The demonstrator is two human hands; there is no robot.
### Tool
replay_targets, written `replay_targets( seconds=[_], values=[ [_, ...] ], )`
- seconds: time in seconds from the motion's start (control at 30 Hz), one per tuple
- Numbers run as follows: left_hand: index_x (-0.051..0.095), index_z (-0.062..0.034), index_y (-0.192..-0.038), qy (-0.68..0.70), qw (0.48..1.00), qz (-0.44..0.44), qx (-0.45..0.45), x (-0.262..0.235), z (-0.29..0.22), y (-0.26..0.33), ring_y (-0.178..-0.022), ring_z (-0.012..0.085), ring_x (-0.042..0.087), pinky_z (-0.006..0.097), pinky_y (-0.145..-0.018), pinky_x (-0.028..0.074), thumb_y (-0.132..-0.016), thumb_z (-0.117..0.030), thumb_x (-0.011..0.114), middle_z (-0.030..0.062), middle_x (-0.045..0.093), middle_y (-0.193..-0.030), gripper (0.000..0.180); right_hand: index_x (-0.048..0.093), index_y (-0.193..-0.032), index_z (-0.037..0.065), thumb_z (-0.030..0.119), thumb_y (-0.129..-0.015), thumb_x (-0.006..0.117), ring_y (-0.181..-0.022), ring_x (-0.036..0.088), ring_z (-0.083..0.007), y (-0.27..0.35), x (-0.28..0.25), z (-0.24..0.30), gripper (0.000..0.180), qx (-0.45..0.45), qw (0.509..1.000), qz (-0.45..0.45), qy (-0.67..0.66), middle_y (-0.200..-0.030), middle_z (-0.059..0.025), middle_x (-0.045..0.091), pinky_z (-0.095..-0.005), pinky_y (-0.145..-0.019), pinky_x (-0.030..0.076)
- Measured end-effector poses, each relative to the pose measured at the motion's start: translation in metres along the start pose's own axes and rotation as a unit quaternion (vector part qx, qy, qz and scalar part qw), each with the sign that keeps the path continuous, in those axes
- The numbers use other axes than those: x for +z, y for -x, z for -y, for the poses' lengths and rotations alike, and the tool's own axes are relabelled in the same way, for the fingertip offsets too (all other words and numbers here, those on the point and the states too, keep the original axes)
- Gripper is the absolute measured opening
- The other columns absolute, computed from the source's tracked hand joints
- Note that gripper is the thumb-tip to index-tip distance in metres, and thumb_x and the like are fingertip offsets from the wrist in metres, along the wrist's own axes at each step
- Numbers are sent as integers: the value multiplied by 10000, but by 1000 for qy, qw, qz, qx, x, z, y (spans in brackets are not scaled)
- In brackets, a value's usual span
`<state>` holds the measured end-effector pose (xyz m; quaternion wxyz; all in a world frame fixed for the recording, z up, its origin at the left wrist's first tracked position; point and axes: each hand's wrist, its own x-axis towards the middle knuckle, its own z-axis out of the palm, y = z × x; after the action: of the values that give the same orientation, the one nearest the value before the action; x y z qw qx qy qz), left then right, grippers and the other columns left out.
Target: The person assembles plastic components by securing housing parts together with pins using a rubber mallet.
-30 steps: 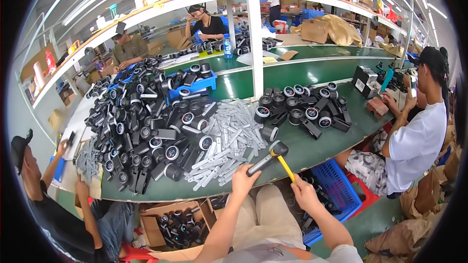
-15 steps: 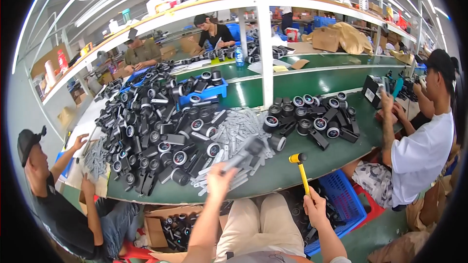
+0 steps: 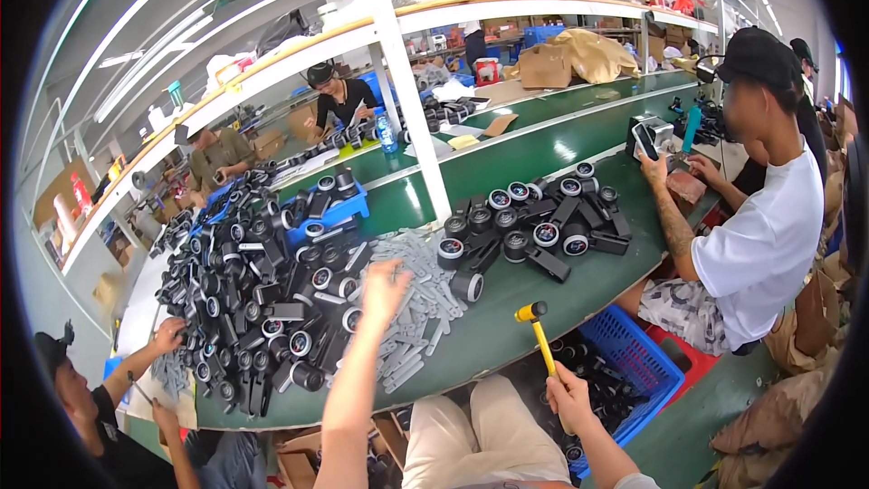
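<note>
My right hand [image 3: 570, 398] grips a small hammer [image 3: 540, 344] by its yellow handle, the yellow and black head pointing up above the bench's front edge. My left arm reaches forward, and my left hand [image 3: 386, 294] is over the near side of a heap of flat grey strips [image 3: 421, 276]. Its fingers look slightly curled and apart, and no part shows in them, though they are a little blurred. Left of that hand lies a big pile of black parts [image 3: 262, 276] with round, silver-ringed ends. A smaller group of the same black parts [image 3: 546, 235] lies to the right of the strips.
The green bench [image 3: 507, 326] has a white post [image 3: 403, 91] and an overhead shelf [image 3: 507, 9]. A blue basket [image 3: 647, 362] with black parts stands below at right. Co-workers sit at left, at right [image 3: 751, 244] and across the bench. Blue trays [image 3: 339, 208] stand behind the pile.
The blurred black part is gone from my left hand, which has moved forward over the strips. My right hand still holds the hammer. The view has swung toward the right.
</note>
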<state>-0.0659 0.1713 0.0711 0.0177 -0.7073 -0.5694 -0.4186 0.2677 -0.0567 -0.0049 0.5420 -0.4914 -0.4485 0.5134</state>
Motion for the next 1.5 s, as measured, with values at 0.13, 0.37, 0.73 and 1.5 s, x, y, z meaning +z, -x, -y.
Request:
replay_targets(
  seconds=[0.13,0.37,0.73,1.5],
  values=[
    [666,-39,-1077,18,989,137,44,90,-87,-23,-1032,307,590,397,-871,486,-766,-320,708,144,667,-1023,421,536,-1255,10,59,-928,517,-454,458,-59,7,-4,-1,332,-4,1000,-10,10,-645,-4,531,-202,-417,367],
    [640,-55,-983,-216,955,202,23,190,-87,-64,-976,281,637,415,-815,511,-704,-389,776,128,680,-989,456,530,-1264,-1,66,-929,518,-461,455,-51,26,-12,2,341,13,999,-40,-3,-632,4,535,-198,-424,364],
    [606,-20,-970,56,958,250,124,88,-133,-27,-907,327,603,411,-798,492,-702,-187,751,155,647,-920,348,493,-1298,-21,81,-936,535,-509,462,-58,39,-20,4,378,32,998,-39,-23,-703,-15,540,-200,-448,372],
    [629,-130,-980,62,923,240,293,-22,-95,130,-1011,250,570,342,-756,527,-762,-287,735,21,599,-1204,289,482,-1311,-14,42,-932,519,-474,441,-42,45,7,-12,385,24,999,17,-16,-651,8,519,-192,-433,348]
  ],
)
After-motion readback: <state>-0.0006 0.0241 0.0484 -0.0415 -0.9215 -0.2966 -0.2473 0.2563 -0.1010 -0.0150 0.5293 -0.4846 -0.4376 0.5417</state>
